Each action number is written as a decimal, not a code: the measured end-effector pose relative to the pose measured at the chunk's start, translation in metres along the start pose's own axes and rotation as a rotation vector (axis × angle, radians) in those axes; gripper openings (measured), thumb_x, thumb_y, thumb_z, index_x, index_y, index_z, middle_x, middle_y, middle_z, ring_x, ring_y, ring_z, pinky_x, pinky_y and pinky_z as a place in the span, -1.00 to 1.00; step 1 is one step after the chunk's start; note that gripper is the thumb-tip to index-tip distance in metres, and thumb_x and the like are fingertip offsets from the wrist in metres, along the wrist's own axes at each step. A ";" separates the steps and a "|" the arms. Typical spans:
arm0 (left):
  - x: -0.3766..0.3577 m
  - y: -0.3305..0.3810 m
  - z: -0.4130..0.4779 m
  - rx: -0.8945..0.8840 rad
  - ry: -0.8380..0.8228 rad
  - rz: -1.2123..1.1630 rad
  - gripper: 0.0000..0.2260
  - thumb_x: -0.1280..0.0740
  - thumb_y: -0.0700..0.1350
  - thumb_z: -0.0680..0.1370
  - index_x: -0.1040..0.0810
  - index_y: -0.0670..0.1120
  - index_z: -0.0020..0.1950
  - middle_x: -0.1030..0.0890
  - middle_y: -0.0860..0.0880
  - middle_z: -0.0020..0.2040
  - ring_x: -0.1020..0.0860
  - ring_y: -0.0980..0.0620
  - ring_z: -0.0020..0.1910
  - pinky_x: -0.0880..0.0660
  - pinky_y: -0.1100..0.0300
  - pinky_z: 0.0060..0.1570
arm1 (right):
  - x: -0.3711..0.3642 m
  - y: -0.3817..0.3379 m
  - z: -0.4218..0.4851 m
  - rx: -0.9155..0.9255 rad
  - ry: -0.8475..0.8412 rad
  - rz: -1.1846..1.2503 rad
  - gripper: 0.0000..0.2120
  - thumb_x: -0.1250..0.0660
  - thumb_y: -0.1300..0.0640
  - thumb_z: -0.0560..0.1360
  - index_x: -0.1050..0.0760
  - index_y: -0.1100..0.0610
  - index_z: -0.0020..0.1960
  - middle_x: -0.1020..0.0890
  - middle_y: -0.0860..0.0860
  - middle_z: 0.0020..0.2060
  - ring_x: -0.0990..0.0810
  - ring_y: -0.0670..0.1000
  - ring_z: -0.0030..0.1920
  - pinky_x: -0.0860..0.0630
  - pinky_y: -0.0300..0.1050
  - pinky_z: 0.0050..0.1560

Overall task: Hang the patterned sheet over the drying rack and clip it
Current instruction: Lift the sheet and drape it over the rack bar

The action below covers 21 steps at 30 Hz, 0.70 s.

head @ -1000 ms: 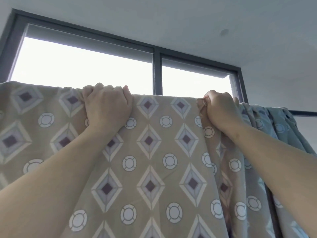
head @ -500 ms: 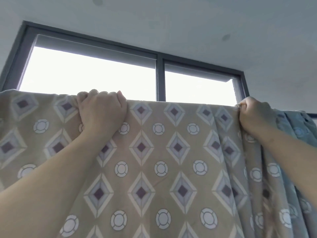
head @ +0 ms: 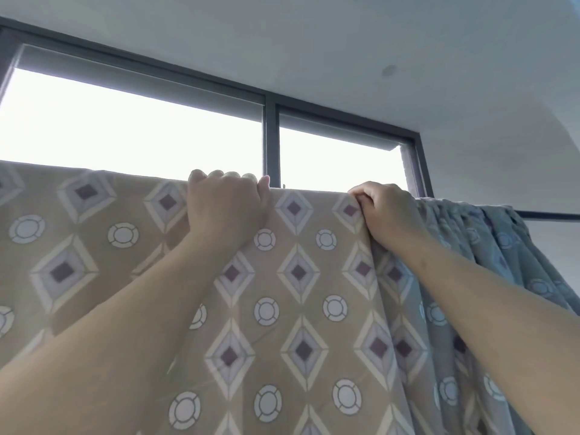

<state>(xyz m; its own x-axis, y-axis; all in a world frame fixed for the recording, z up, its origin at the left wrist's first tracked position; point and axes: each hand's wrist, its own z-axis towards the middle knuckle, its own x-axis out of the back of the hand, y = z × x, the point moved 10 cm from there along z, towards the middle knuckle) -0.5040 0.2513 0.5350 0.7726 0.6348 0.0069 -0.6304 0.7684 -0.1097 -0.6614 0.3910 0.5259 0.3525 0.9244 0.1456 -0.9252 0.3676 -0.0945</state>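
Bright daylight fills a wide window under a grey ceiling, seen from below. Across the lower two thirds of the frame hangs the sheet, tan with purple-centred diamonds and white rings. Its top fold runs in a nearly level line from the left edge to right of centre. Most of the cloth lies flat and spread. Toward the right it is gathered into tight pleats that look bluish in the shade and fall away to the lower right.

The left hand, at centre, grasps the top fold, its fingers curled over the edge and the back of the hand toward the camera. The right hand clenches the same fold a little further right, just where the flat part meets the pleats, thumb and fingers closed on the cloth. Both forearms rise from the lower corners.

A dark rail comes out of the pleats and runs to the right edge. The window's dark mullion stands behind, between the two hands.
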 end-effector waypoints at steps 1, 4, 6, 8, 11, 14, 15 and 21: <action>0.000 -0.001 0.000 -0.003 0.003 0.005 -0.60 0.05 0.03 0.61 -0.32 -0.11 -0.33 -0.27 0.02 -0.47 -0.36 -0.06 -0.32 -0.18 0.07 -0.10 | 0.001 0.005 0.001 -0.005 0.008 -0.017 -0.72 -0.08 0.19 0.59 -0.58 0.11 0.07 -0.63 0.09 0.01 -0.53 0.10 0.03 -0.35 -0.16 -0.06; 0.002 -0.007 -0.001 0.013 0.022 -0.011 -0.57 0.03 0.02 0.62 -0.32 -0.12 -0.38 -0.30 0.01 -0.48 -0.36 -0.07 -0.34 -0.13 0.09 -0.11 | 0.007 0.019 0.002 -0.038 0.046 -0.111 -0.72 -0.04 0.17 0.58 -0.53 0.10 0.07 -0.61 0.14 -0.01 -0.51 0.19 0.03 -0.45 -0.01 0.02; 0.003 -0.008 -0.001 0.011 0.020 -0.024 -0.55 0.04 0.02 0.62 -0.26 -0.12 -0.42 -0.30 0.01 -0.49 -0.36 -0.07 -0.34 -0.15 0.08 -0.10 | 0.007 0.026 0.002 -0.058 0.043 -0.158 -0.72 -0.01 0.17 0.58 -0.50 0.10 0.06 -0.60 0.14 -0.06 -0.50 0.21 0.03 -0.45 0.07 0.05; -0.001 -0.005 0.000 0.010 -0.017 -0.037 -0.57 0.06 0.02 0.63 -0.25 -0.12 -0.39 -0.31 0.01 -0.46 -0.37 -0.07 -0.31 -0.21 0.05 -0.06 | 0.007 0.029 0.002 -0.092 0.033 -0.173 -0.73 0.00 0.18 0.56 -0.47 0.08 0.02 -0.59 0.12 -0.10 -0.49 0.21 0.02 -0.44 0.08 0.06; -0.002 -0.005 0.000 0.025 -0.037 -0.043 -0.59 0.06 0.02 0.62 -0.29 -0.11 -0.36 -0.33 0.00 -0.44 -0.37 -0.07 -0.29 -0.23 0.04 -0.03 | 0.004 0.023 0.005 -0.115 0.000 -0.184 -0.76 -0.01 0.21 0.55 -0.44 0.07 -0.04 -0.60 0.08 -0.14 -0.48 0.15 -0.02 -0.38 0.06 0.11; 0.001 -0.016 -0.002 0.051 -0.008 -0.040 -0.56 0.04 0.00 0.62 -0.31 -0.13 -0.41 -0.32 0.00 -0.49 -0.36 -0.07 -0.33 -0.16 0.08 -0.10 | -0.004 0.003 0.005 -0.035 -0.088 -0.143 -0.74 -0.02 0.13 0.59 -0.48 0.05 0.04 -0.60 0.02 -0.11 -0.47 0.08 0.02 -0.38 0.05 0.15; 0.003 -0.020 -0.003 0.054 0.002 -0.037 -0.55 0.04 0.00 0.61 -0.33 -0.14 -0.41 -0.32 0.00 -0.50 -0.35 -0.07 -0.35 -0.15 0.09 -0.12 | -0.006 -0.003 0.003 0.000 -0.112 -0.094 -0.73 -0.03 0.10 0.60 -0.50 0.05 0.08 -0.60 0.00 -0.09 -0.47 0.07 0.05 -0.42 0.06 0.13; 0.013 -0.018 -0.005 0.023 0.032 -0.004 -0.57 0.14 0.01 0.51 -0.24 -0.11 -0.49 -0.30 0.00 -0.52 -0.34 -0.06 -0.39 -0.11 0.10 -0.15 | 0.013 0.032 0.000 -0.090 -0.113 -0.018 -0.71 -0.06 0.02 0.61 -0.51 0.10 0.10 -0.58 -0.01 -0.07 -0.49 0.03 -0.02 -0.36 -0.09 -0.01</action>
<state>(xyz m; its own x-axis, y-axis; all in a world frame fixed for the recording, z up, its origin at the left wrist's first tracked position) -0.4828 0.2452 0.5323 0.7771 0.6288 -0.0248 -0.6283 0.7731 -0.0869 -0.6863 0.4142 0.5250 0.3459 0.9021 0.2579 -0.9007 0.3963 -0.1782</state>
